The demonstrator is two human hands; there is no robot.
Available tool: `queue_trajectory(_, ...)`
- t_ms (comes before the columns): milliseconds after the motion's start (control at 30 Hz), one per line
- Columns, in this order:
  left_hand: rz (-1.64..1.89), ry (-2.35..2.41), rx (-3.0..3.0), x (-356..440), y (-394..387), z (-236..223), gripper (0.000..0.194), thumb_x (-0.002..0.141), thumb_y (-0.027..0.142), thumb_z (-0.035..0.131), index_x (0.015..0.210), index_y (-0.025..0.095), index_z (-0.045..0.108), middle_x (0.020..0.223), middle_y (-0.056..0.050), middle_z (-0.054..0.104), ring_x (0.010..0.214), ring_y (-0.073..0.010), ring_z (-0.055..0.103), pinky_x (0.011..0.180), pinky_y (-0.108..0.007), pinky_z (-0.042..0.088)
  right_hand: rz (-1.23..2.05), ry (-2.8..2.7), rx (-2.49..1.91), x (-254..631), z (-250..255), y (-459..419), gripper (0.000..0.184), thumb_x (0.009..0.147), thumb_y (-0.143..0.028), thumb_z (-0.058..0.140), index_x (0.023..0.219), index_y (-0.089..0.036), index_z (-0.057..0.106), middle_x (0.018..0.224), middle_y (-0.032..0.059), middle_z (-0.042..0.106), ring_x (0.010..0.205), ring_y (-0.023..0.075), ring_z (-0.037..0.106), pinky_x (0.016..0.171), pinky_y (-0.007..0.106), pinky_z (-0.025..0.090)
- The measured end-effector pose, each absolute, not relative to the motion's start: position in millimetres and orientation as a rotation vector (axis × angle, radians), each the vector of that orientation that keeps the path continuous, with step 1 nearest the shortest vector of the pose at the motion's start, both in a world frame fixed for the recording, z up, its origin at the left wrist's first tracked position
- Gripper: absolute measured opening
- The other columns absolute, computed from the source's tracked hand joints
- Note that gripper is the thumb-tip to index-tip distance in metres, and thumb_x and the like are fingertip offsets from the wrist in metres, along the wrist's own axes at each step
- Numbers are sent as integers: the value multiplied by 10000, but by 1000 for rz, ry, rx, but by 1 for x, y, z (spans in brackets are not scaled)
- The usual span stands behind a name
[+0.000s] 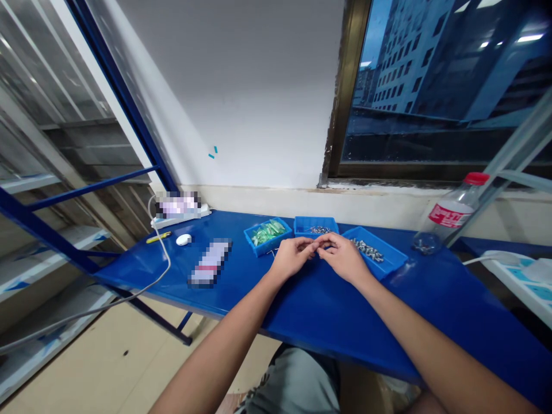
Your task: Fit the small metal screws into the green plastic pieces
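Note:
My left hand (293,255) and my right hand (342,256) meet above the blue table (241,299), fingertips pinched together. Whatever sits between the fingers is too small to make out. Just beyond them is a blue bin (308,220) with small metal pieces (319,229), perhaps screws. To the left, another blue bin (272,245) holds green pieces (266,232) that look like small plastic packets. Beside my right hand, a third blue bin (391,256) contains several grey metal parts (368,250). A thin metal piece (272,252) lies by my left hand.
A plastic bottle with a red cap (451,215) stands at the right rear. On the left lie a blurred flat item (211,263), a white mouse-like object (183,240), a yellow tool (158,237) and a cable (166,259). A power strip (521,279) is at far right.

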State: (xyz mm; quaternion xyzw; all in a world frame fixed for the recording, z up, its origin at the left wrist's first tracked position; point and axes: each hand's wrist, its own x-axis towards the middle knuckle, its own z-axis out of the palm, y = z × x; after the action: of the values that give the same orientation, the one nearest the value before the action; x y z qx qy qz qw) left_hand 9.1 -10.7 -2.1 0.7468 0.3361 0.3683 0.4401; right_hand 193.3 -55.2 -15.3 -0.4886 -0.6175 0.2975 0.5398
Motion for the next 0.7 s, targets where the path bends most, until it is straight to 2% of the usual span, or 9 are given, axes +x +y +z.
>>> queue_trajectory(100, 921, 875, 1889, 8, -6, -7, 272, 914, 328, 721, 1094, 136, 789, 950, -91, 819, 807, -213, 778, 772, -296, 618, 715, -1448, -1199, 193, -17, -54, 166, 847, -317, 696, 968, -211, 737, 977, 68, 771, 871, 218, 748, 784, 356, 628)
queue_trajectory(233, 937, 900, 1943, 9, -2, -12, 130, 854, 187, 755, 972, 153, 799, 922, -70, 822, 855, -211, 788, 801, -289, 623, 755, -1417, -1253, 193, -19, -53, 200, 849, -389, 728, 928, -205, 720, 875, 57, 770, 811, 220, 745, 737, 351, 621)
queue_trajectory(333, 948, 878, 1925, 10, 0, -17, 179, 805, 80, 756, 972, 140, 777, 889, -63, 815, 819, -184, 783, 793, -276, 627, 747, -1431, -1282, 194, -22, -51, 209, 820, -388, 750, 903, -202, 707, 826, 48, 757, 754, 206, 728, 710, 342, 606)
queue_trajectory(467, 981, 835, 1895, 11, 3, -20, 270, 793, 12, 715, 1034, 128, 754, 943, -78, 810, 834, -164, 777, 839, -282, 627, 720, -1457, -1296, 194, -26, -49, 199, 794, -332, 741, 932, -200, 684, 849, 46, 740, 775, 192, 718, 724, 328, 600)
queue_trajectory(533, 989, 813, 1894, 11, 2, -18, 272, 805, 25, 707, 1052, 131, 748, 971, -84, 810, 873, -173, 779, 860, -285, 621, 694, -1471, -1295, 193, -26, -49, 240, 806, -298, 703, 1023, -200, 672, 851, 32, 718, 754, 178, 702, 685, 304, 588)
queue_trajectory(600, 1003, 816, 1910, 10, 0, -14, 212, 849, 107, 714, 1057, 138, 748, 985, -85, 809, 896, -185, 778, 855, -283, 614, 640, -1501, -1294, 192, -24, -50, 272, 827, -270, 657, 1090, -203, 666, 854, 21, 697, 730, 166, 682, 652, 286, 573)
queue_trajectory(667, 1003, 852, 1940, 9, -5, -7, 175, 918, 261, 701, 1036, 144, 757, 970, -84, 809, 865, -192, 774, 810, -275, 607, 536, -1552, -1309, 192, -20, -52, 219, 847, -254, 623, 1050, -209, 690, 883, 29, 693, 736, 163, 669, 665, 288, 568)
queue_trajectory(700, 985, 872, 1954, 8, -7, -4, 230, 948, 344, 677, 1019, 144, 764, 943, -82, 808, 831, -193, 771, 780, -270, 601, 480, -1576, -1318, 192, -18, -54, 180, 856, -251, 613, 1006, -212, 703, 896, 34, 695, 741, 165, 665, 673, 292, 564)
